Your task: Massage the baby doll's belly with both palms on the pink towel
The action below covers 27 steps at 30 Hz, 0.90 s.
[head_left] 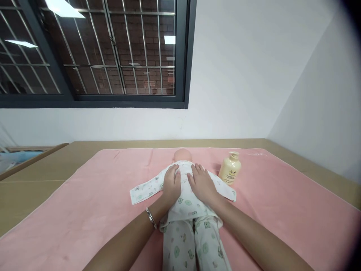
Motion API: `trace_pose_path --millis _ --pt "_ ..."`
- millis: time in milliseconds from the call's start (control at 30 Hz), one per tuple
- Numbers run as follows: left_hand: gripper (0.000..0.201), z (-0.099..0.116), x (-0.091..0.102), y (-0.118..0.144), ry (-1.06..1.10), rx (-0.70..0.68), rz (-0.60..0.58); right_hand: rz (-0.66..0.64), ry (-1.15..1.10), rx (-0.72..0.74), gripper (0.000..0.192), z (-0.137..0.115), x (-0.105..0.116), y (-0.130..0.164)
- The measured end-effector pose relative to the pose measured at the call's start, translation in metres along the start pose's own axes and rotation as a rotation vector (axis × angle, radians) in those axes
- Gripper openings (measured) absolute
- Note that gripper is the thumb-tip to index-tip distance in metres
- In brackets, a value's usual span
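A: Entry. Baby doll (184, 195) lies on its back at the middle of the pink blanket (84, 210), head away from the camera, legs toward it. It is fully clothed in a white printed top and matching trousers, sleeves spread out to either side.

B: Hands?

A: Left hand (171, 184) and right hand (202, 185) both lie flat on the doll's chest, side by side and nearly touching. Fingers are extended and pressing on the cloth; nothing is gripped in either. A bangle (151, 217) sits on the left wrist.

B: Progress?

A: Judging by this: dressing looks finished, and the hands seem to be smoothing the top. Whether the front is fastened I cannot tell; the palms cover it.

B: Surroundings?

A: A cream pump bottle (230, 169) stands upright just beside the doll's sleeve, untouched. The blanket covers a tan tabletop (34, 177) under a barred window (93, 52).
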State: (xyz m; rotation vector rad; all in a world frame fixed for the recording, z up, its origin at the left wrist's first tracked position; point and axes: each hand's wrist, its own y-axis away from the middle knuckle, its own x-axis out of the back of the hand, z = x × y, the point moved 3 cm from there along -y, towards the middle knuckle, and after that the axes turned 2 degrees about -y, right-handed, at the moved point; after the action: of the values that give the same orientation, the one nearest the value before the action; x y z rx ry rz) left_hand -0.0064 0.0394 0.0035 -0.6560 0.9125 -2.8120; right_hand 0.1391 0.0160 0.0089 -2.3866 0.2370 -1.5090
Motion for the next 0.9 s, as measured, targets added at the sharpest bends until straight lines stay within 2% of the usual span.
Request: trace_pose_path --millis 67,133,200,233,400,900 --pt "0.032 -0.002 -0.001 -0.001 -0.022 -0.036 0.000 0.005 -0.002 0.090 0.058 -0.015 0.001 0.008" --pt "0.032 -0.002 -0.001 -0.002 -0.043 -0.067 -0.001 -0.031 -0.043 0.266 0.052 -0.025 0.004 0.010" --pt "0.033 -0.002 -0.001 -0.003 -0.078 -0.091 -0.004 -0.080 -0.106 0.395 0.048 -0.024 0.007 0.006" --pt "0.033 -0.002 -0.002 -0.003 -0.101 -0.098 -0.010 -0.091 -0.138 0.407 0.046 -0.019 0.008 0.002" --pt "0.033 -0.002 -0.004 -0.003 -0.181 -0.059 -0.058 -0.016 -0.216 0.263 0.048 0.006 0.006 -0.011" --pt "0.037 -0.004 -0.007 -0.002 -0.216 -0.023 -0.105 0.000 -0.199 0.260 0.048 0.005 0.004 -0.007"
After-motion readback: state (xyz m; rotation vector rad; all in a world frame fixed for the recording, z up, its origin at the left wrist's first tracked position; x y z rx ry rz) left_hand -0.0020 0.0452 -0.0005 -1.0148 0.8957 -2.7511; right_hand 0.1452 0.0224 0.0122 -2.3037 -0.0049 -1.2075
